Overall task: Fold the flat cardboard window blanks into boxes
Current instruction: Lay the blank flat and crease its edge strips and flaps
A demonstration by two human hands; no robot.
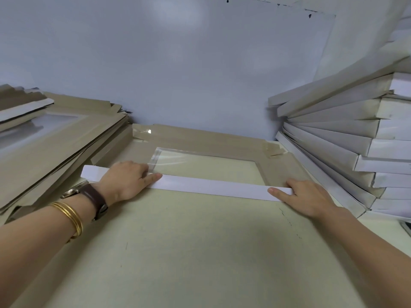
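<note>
A flat cardboard window blank (200, 138) lies on the pale table (189, 241), brown side up, with a clear plastic window (200, 165) in its middle. Its near flap (211, 186) is folded over toward the window and shows its white side as a long strip. My left hand (126, 181) lies on the strip's left part, fingers extended along the fold and pressing it down. My right hand (309, 196) presses the strip's right end, thumb stretched along the flap.
A pile of flat brown window blanks (55, 134) lies at the left. A tall stack of folded white boxes (355, 147) rises at the right, close to my right hand. A grey wall stands behind the table.
</note>
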